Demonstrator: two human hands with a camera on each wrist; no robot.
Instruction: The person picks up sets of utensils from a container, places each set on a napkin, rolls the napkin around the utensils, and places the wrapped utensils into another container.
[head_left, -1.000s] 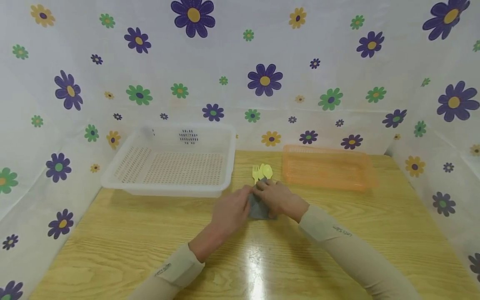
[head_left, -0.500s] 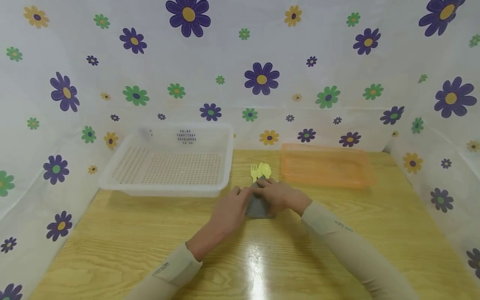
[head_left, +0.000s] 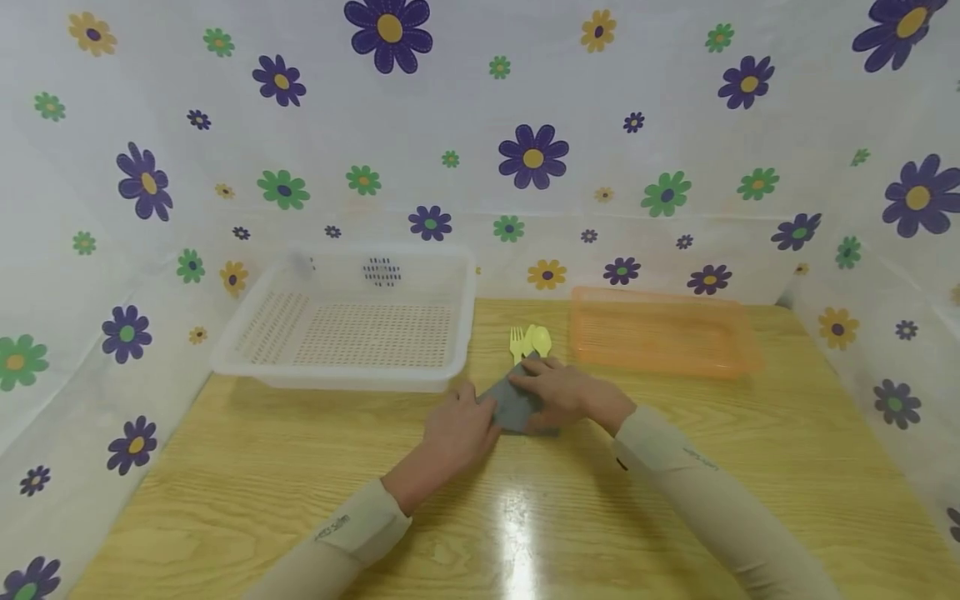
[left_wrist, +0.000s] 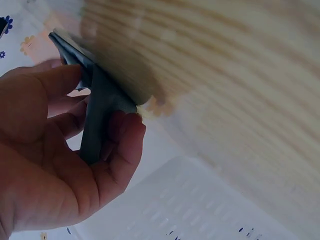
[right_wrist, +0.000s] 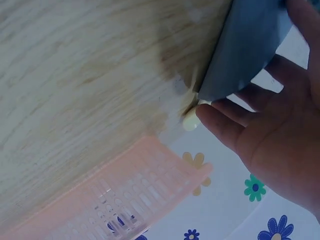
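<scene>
A grey cloth napkin (head_left: 513,408) lies folded on the wooden table, over the lower parts of several pieces of yellow cutlery. A fork (head_left: 517,343) and a spoon (head_left: 542,341) stick out at its far end, with another piece partly hidden between them. My left hand (head_left: 459,429) pinches the napkin's left corner, drawn out to the side; in the left wrist view, curled fingers and thumb hold the grey fabric (left_wrist: 97,112). Across the top right of the napkin, my right hand (head_left: 566,392) presses with fairly straight fingers (right_wrist: 220,122).
A white perforated basket (head_left: 352,379) stands at the back left of the table (head_left: 300,467). At the back right sits a shallow orange basket (head_left: 667,365). A flower-printed curtain (head_left: 465,108) closes off the back and both sides.
My left hand has moved left and slightly nearer, pulling the napkin's left corner outward. The right hand stays on the napkin, and the cutlery keeps its place.
</scene>
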